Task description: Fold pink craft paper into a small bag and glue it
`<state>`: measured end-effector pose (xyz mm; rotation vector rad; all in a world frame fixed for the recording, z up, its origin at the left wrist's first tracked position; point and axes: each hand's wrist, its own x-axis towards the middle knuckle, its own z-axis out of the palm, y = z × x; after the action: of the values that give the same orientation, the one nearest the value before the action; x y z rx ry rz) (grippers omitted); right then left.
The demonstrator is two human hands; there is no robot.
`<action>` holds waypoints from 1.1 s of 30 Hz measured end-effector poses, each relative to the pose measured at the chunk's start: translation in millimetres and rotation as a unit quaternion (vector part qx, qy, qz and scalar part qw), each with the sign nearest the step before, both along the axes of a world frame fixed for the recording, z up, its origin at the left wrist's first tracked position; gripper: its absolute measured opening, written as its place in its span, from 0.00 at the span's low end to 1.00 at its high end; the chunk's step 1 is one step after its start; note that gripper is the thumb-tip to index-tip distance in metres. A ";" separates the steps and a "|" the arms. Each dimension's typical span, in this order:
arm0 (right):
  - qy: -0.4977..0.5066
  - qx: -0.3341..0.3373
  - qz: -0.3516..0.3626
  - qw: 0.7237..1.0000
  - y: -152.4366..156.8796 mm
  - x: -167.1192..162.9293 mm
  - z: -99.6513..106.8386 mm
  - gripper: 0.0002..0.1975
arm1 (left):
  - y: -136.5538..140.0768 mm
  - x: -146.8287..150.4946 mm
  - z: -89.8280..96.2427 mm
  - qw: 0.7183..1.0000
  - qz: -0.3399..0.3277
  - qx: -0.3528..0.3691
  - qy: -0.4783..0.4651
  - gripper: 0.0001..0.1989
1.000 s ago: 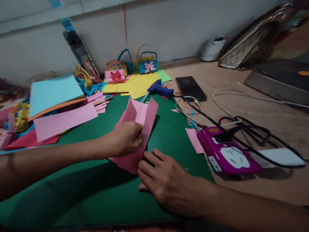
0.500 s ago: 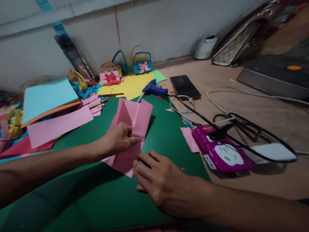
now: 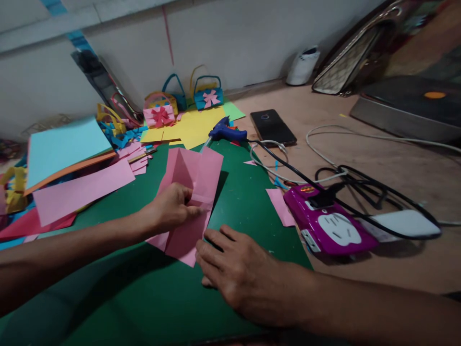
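A creased sheet of pink paper (image 3: 207, 175), folded along its sides, stands partly raised above the green board (image 3: 245, 202). My left hand (image 3: 171, 209) pinches it near the middle between thumb and fingers. Close to the lower right edge of the sheet is my right hand (image 3: 234, 269), palm down on the board with bent fingers slightly apart. Its fingertips meet the paper's edge; whether they grip it I cannot make out. Just behind the paper lies a blue glue gun (image 3: 227, 132), its nozzle pointing toward the sheet.
Stacked coloured paper (image 3: 68, 149) and a pink strip (image 3: 84, 192) lie left. Small paper bags (image 3: 209, 97) stand at the back on yellow paper (image 3: 194, 127). A phone (image 3: 272, 127), a purple power strip (image 3: 334, 226) and looping cables (image 3: 324, 137) occupy the right.
The whole view has shifted slightly, so things appear a little further left. Both hands and the pink paper keep nearly the same pose.
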<state>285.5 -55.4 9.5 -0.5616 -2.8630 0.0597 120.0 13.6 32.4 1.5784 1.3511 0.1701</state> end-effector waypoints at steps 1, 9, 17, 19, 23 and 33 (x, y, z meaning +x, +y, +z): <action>0.001 -0.002 -0.004 1.000 0.2 -0.1 -0.3 0.11 | 1.1 0.5 1.5 1.000 -0.004 -0.003 0.005 0.14; 0.011 0.018 -0.032 0.999 -0.9 -0.4 -4.0 0.10 | 3.8 -9.6 6.6 0.994 -0.091 0.049 0.028 0.11; 0.004 -0.024 -0.182 0.983 2.5 -2.2 -4.2 0.16 | 4.6 -15.8 2.4 0.980 -0.163 0.110 0.033 0.07; 0.010 -0.014 -0.213 0.977 3.0 -2.9 -4.7 0.17 | 3.6 -14.9 1.5 0.977 -0.165 0.124 0.043 0.07; 0.004 0.008 -0.244 0.970 4.7 -3.1 -4.9 0.18 | 3.8 -12.8 1.1 0.975 -0.148 0.154 0.065 0.08; -0.002 0.030 -0.244 0.969 8.5 -1.0 -4.6 0.17 | 7.5 -9.5 2.1 0.993 -0.092 0.058 0.041 0.12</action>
<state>284.5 -47.0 4.9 -1.2297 -2.6328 -0.1074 110.5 21.0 34.5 1.8149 1.2701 0.0723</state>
